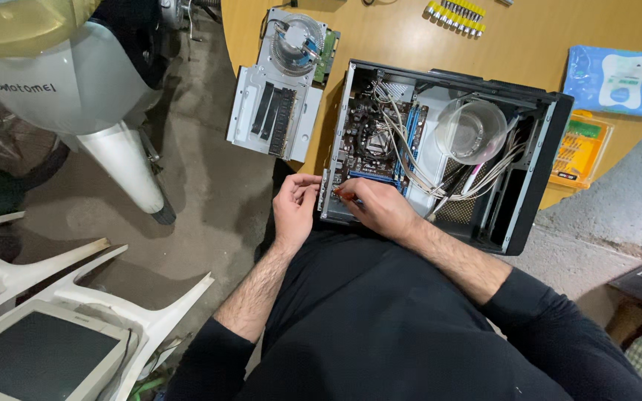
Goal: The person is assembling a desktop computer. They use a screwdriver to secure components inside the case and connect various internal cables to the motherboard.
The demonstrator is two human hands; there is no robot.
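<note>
1. Landmark: the open computer case [536, 148], black, lying on its side on the round wooden table [380, 37], its near end at the table edge against your body. Judged heavy and stiff, with thin sheet-metal edges; take hold by the frame rails, not the panels

2. Inside the case, left half: the motherboard [369, 137], with blue slots. Judged rigid but fragile; handle by its edges only, keep your fingers off the components

3. Inside the case, right of the board: a clear plastic bowl [471, 131] sitting over a loose bundle of pale cables [484, 174]. The cables look soft and likely to snag

4. Left of the case: a removed metal tray [276, 104] carrying a round cooler fan and dark memory sticks

5. Right of the case: an orange screwdriver set [581, 148]; beyond it a blue wipes packet [618, 80]. Above the case, a row of yellow-tipped bits [455, 16]

6. Your right hand [380, 208] is at the case's near-left corner, fingers pinched narrow on a thin tool at the board's lower edge; which tool, you cannot tell

7. Your left hand [295, 204] is curled against the outer left wall of the case at that same corner, fingers resting on the metal edge, steadying it and holding nothing else
</note>
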